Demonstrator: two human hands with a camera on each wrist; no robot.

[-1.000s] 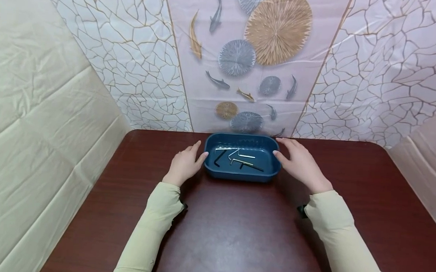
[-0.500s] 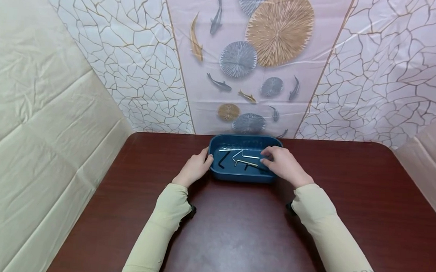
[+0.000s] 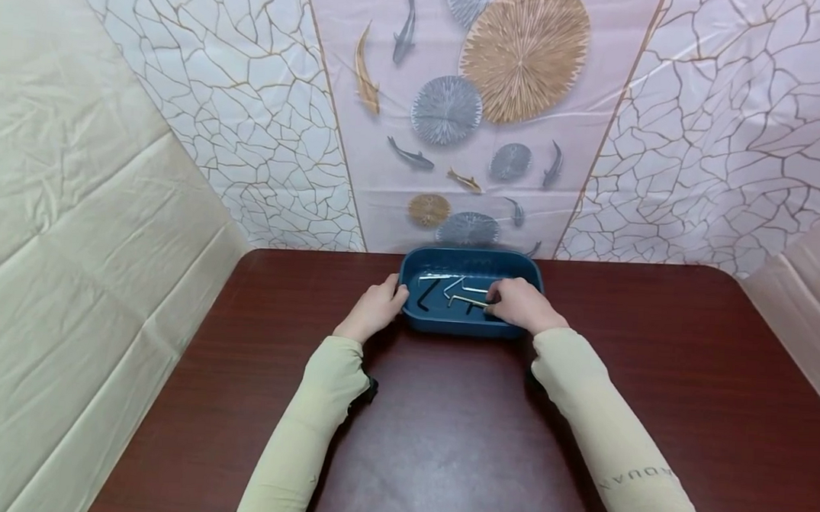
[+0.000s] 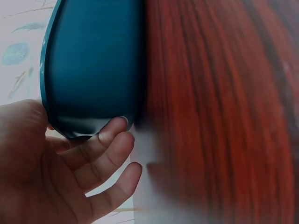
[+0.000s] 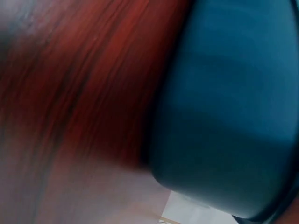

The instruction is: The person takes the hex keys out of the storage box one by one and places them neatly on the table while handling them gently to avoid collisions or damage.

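A person's right hand (image 3: 521, 304) reaches over the right end of a blue tray (image 3: 465, 328), fingers bent down inside it. Its fingertips are beside a black hex key (image 3: 475, 308) and a gold-coloured hex key (image 3: 470, 300); whether they pinch either cannot be told, and the right wrist view shows mainly the tray's outer wall. The left hand (image 3: 375, 309) grips the tray's left end, thumb at the rim, other fingers loosely bent outside, some against the wall.

Around the right fingertips, more hex keys lie flat on the tray floor: a silver one (image 3: 476, 290) just behind, a bent silver one (image 3: 453, 287) near the middle, another silver one along the back, and a second black one (image 3: 426, 293) at the left.

The keys look like stiff metal, probably light, slick and hard to break. Being thin and flat-lying, they would best be pinched across the long shank. The tray seems rigid and light, easily steadied by its rim.

It sits at the far edge of a reddish-brown desk (image 3: 443, 441), before a fish-patterned cloth (image 3: 448, 158).
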